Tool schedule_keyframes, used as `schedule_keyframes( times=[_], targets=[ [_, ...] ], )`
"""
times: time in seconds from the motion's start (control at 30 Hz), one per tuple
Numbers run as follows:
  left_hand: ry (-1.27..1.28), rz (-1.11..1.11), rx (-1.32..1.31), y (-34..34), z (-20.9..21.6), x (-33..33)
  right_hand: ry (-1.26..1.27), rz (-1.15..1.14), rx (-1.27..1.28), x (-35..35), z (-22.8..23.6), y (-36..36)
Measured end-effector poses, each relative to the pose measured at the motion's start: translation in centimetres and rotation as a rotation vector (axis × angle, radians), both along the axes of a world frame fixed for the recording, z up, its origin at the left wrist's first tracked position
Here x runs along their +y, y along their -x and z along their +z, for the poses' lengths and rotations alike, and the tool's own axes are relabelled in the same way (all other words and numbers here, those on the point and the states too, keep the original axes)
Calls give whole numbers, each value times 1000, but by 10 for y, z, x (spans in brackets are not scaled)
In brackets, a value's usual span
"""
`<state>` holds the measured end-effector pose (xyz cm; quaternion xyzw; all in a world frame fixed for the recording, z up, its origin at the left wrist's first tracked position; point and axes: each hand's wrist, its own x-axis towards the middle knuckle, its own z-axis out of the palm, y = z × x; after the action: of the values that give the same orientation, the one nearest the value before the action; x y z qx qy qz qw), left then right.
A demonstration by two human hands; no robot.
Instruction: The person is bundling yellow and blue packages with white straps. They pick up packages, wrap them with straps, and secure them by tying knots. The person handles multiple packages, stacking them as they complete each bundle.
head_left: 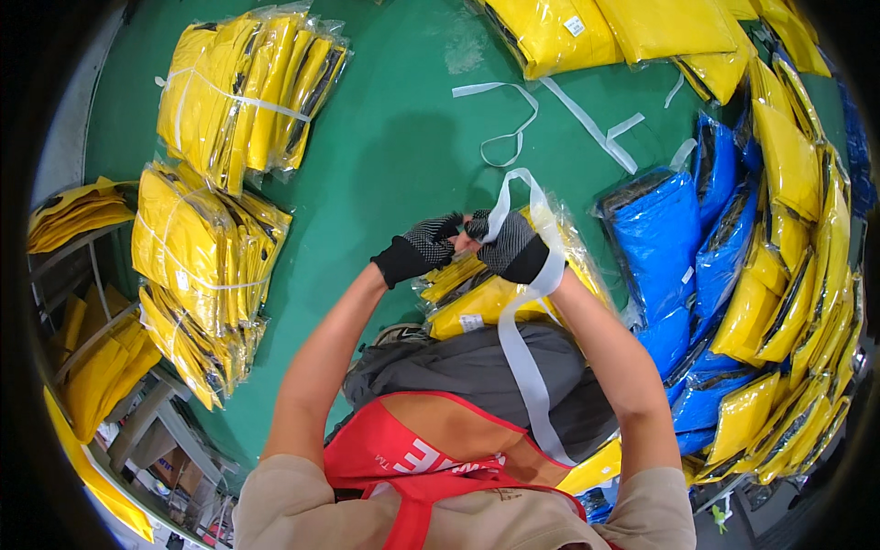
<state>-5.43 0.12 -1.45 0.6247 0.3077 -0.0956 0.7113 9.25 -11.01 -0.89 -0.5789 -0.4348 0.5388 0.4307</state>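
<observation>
My left hand (420, 249) and my right hand (510, 247), both in dark fingerless-looking gloves, meet fingertip to fingertip above a stack of yellow bagged packets (486, 307). A white strap (524, 353) starts at the right fingers, loops up and over that hand and wrist, and trails down across my lap. The right hand is closed on this strap. Pinched fingers close the left hand too, but what lies between them is too small to make out. My hands and right forearm partly hide the stack, which sits close against my body.
Strapped bundles of yellow packets (206, 243) stand on the green surface (367, 137) at left. Blue packets (649, 243) and a long row of yellow ones (788, 302) line the right; more yellow packets (674, 32) lie at the far side. Loose white strips (587, 119) lie ahead.
</observation>
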Motion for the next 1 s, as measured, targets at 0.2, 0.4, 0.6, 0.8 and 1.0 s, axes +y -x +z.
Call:
schedule_keyframes(
  times=[0.2, 0.4, 0.6, 0.8, 1.0],
  targets=[
    [-550, -103, -274, 1, -40, -10, -120, -33, -767, -12, -3, 4],
    [334, 278, 16, -21, -17, -17, -48, 59, -969, -8, 23, -1],
    [-251, 163, 19, -21, -61, -24, 115, 508, -1196, -18, 66, -4],
    [611, 552, -69, -25, -58, -41, -16, -242, -488, -57, 46, 19],
    [486, 523, -118, -48, -61, -43, 242, -318, -223, -38, 34, 15]
  ],
)
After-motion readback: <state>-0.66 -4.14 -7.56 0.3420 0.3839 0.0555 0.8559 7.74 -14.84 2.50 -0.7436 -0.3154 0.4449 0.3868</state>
